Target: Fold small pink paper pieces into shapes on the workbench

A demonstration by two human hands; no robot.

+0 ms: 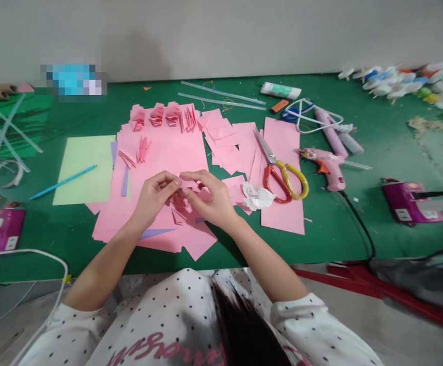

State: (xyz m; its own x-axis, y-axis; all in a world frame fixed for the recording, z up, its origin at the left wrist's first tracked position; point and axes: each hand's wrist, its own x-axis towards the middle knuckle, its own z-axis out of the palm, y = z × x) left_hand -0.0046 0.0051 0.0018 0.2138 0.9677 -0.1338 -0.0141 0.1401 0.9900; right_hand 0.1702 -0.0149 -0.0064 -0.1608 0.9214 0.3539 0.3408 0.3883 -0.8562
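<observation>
A long green tabletop is being covered along its middle by paper. A thick stack of large pink paper sheets is being borne there, and the right edge of a pale green rectangular sheet is being overlapped by it. Above the stack's near half, both bare hands are being held close together, fingers curled, thumbs and fingertips drawn in: a small crease-folded pink paper piece is being pinched between the left hand and the right hand, its outline being partly hidden by the fingers. To the right, steel-bladed scissors with red and yellow handle loops are being supported by loose pink paper, while a pink plastic glue gun is being carried by the bare tabletop. A slim blue pencil is being supported partly by the pale green sheet. At the stack's far edge, several pleated pink paper pieces are being displayed in a row.
</observation>
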